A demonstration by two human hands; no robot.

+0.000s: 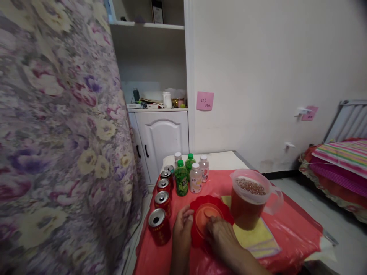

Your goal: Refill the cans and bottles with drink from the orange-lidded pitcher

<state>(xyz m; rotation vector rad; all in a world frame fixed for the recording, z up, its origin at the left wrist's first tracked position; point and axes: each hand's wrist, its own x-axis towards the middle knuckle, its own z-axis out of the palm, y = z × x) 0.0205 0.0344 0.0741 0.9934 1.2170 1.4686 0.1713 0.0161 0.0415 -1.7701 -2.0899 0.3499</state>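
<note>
"What is being touched by the right hand [221, 233]?"
"A round lid [202, 217] inside the scalloped bowl [208, 199], left of the pitcher [247, 209]; whether it is being gripped by bent fingers cannot be told."
"The left hand [182, 224]?"
"Being held, fingers loosely open, at the bowl's left rim."

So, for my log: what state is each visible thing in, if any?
Red scalloped dish: lying flat, right hand over it
Translucent pinkish plastic pitcher: uncovered, holding brown liquid
Green-capped plastic bottles: upright, capped
White-capped plastic bottles: upright, capped
Nearest red metal can: upright, apparently open
White cupboard door: shut
</note>
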